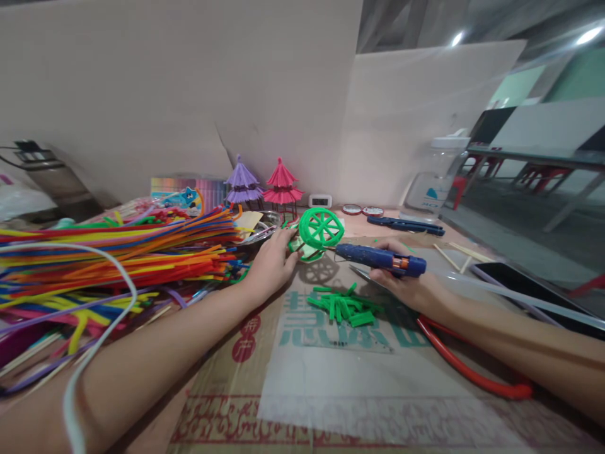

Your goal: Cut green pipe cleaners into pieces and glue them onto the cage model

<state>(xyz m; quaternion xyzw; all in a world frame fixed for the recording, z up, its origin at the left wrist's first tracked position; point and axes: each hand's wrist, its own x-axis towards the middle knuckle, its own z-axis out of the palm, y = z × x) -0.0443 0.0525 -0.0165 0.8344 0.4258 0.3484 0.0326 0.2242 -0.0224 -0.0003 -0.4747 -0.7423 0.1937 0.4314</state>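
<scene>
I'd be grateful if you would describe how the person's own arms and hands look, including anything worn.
The left forearm and right forearm are bare, with no sleeve in view. The left hand and right hand wear no gloves, and neither wrist shows a watch or bracelet. I can make out no markings.

I could come in from the near edge, low over the sheet [326, 391]; farther along it, the strips [347, 306] stand in the way; beyond them the wheel [321, 228], glue gun [378, 259], left hand [269, 268] and right hand [394, 280] close the lane; stems [174, 268] block my left, the red handle [456, 367] and phone [524, 282] my right.
</scene>
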